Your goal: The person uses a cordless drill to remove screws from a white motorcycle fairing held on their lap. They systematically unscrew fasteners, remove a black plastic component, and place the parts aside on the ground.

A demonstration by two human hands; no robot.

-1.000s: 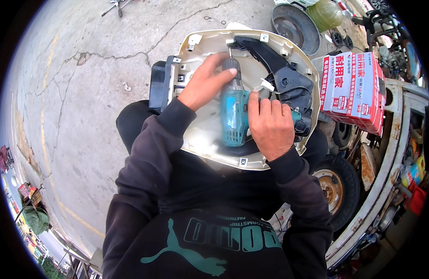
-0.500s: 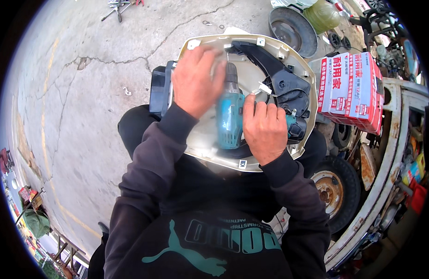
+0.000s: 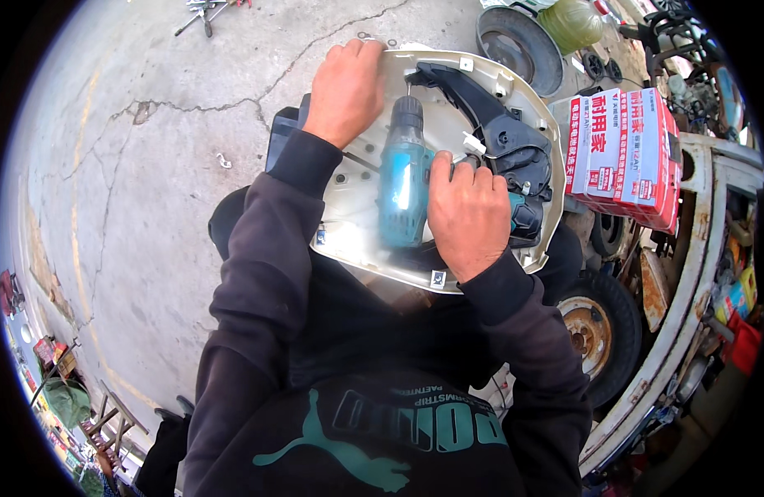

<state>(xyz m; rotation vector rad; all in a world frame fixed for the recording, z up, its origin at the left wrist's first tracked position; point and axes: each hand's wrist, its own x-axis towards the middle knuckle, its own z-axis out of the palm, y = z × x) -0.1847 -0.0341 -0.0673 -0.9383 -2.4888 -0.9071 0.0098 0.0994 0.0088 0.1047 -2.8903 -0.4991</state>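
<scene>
A cream plastic panel [image 3: 357, 215] with clips along its rim lies across my lap, its hollow inner side up. My left hand [image 3: 347, 93] is closed round its far left edge, the fingertips hidden. My right hand [image 3: 471, 214] wraps the handle of a teal cordless drill [image 3: 402, 199]. The drill lies over the panel, chuck pointing away from me, and its thin bit reaches the far tip of a curved black plastic part [image 3: 514, 149] inside the panel. Whether the bit sits in a screw cannot be made out. A dark glossy piece [image 3: 284, 137] shows beside my left wrist.
Right of the panel stands a red and white carton [image 3: 622, 157], by a rusty metal frame [image 3: 705, 257] and a small wheel [image 3: 597, 331]. A dark round pan [image 3: 522, 50] and a jug of yellowish liquid [image 3: 572, 23] are beyond. Tools [image 3: 204, 12] lie on cracked concrete.
My left hand has moved from near the drill chuck outward to the panel's far left edge. The drill has shifted slightly left and nearer, and its bit now shows.
</scene>
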